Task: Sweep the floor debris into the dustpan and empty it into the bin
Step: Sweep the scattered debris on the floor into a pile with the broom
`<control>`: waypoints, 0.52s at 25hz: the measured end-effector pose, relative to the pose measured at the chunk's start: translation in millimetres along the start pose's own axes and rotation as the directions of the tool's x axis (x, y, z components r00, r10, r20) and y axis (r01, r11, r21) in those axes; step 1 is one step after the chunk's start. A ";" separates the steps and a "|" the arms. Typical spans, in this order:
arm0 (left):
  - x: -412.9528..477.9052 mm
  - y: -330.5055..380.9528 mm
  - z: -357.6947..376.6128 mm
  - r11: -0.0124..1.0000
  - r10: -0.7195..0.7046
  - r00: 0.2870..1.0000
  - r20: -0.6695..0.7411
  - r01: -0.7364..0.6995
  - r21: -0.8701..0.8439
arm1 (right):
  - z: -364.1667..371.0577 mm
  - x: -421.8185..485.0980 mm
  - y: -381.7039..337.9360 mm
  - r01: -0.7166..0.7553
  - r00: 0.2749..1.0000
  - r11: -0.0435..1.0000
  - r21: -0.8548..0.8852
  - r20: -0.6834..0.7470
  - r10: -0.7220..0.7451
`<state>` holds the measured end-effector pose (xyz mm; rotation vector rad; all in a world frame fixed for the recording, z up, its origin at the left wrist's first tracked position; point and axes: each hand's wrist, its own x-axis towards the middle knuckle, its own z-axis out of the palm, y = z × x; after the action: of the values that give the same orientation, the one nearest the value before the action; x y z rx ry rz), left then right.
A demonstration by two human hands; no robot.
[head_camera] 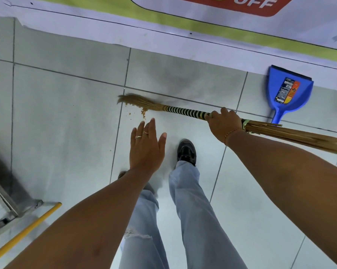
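Nearest, the left hand (146, 146) hung flat and empty while the right hand (225, 125) gripped the broom (183, 111), its bristles touching brown debris (143, 112) (dustpan (289, 94) lay far right).

Shop floor, pale tiles (66, 113); promotional banner (202, 8) reading "OFF"; labelled new dustpan (289, 94)

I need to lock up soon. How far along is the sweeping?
Early. The right hand has a grip on the broom, gathering brown crumbs under its tip. The left hand hangs free. The blue dustpan lies empty near the wall, untouched. Left: scooping and emptying; no bin is visible.
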<state>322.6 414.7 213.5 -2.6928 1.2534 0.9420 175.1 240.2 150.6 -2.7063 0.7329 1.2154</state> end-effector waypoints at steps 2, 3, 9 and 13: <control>-4.1 -0.2 1.1 1.000 -0.002 1.000 0.002 0.002 0.005 | 5.3 -7.7 3.8 0.009 1.000 1.000 0.012 -0.001 -0.009; -6.2 -0.3 1.2 1.000 -0.003 1.000 0.004 0.003 0.007 | 8.7 -13.1 5.3 0.020 1.000 0.999 0.026 -0.011 -0.020; -17.9 -4.0 2.2 1.000 0.014 1.000 -0.018 -0.014 -0.012 | 48.9 -65.6 19.4 0.008 0.955 0.991 0.133 -0.294 0.031; -28.1 -11.0 -2.2 0.999 0.046 0.997 -0.065 -0.048 -0.026 | 58.2 -94.2 -1.1 -0.222 0.973 0.900 0.375 0.028 0.228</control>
<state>317.6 440.8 227.8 -2.7478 1.3306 0.8900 82.2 293.4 179.0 -2.3666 1.1746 0.9676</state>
